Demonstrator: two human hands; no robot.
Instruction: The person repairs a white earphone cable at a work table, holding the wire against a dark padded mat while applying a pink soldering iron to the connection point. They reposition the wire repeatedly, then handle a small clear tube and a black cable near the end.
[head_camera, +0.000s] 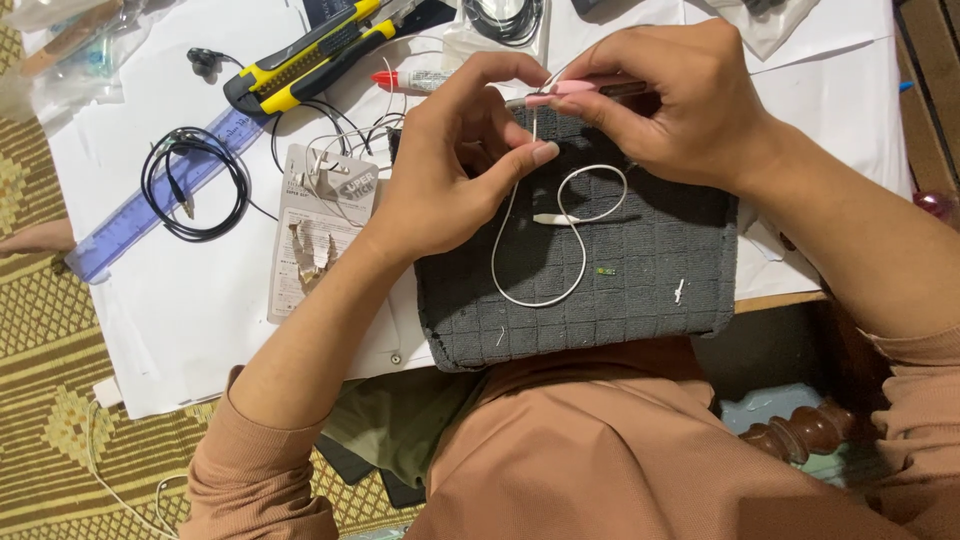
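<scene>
Both hands are up close together over a dark grey cloth (640, 280) that lies across the person's lap and the table edge. The left hand (455, 165) has its thumb and forefinger pinched narrow on a thin white cable (580, 245), holding a short stretch of it upright just under the other hand. The right hand (665, 100) is curled around a small pink-handled tool (565, 88), fingers closed on it, with the tool's tip right at the top of the pinched cable; whether the tip actually touches the wire is too fine to tell. Below the left fingertips the cable drops onto the cloth and runs in a loose figure-of-eight loop, its white plug end lying inside the upper loop, just beneath the right hand's knuckles. A few tiny scraps sit on the cloth further towards the person. To the left of the left wrist lies a torn cardboard package (320, 225), and beyond it a coil of black cable (195, 185) on top of a blue ruler (130, 225). Above the left hand, on white paper, rest a yellow and black utility knife (300, 60) and a small tube with a red cap (405, 80).
</scene>
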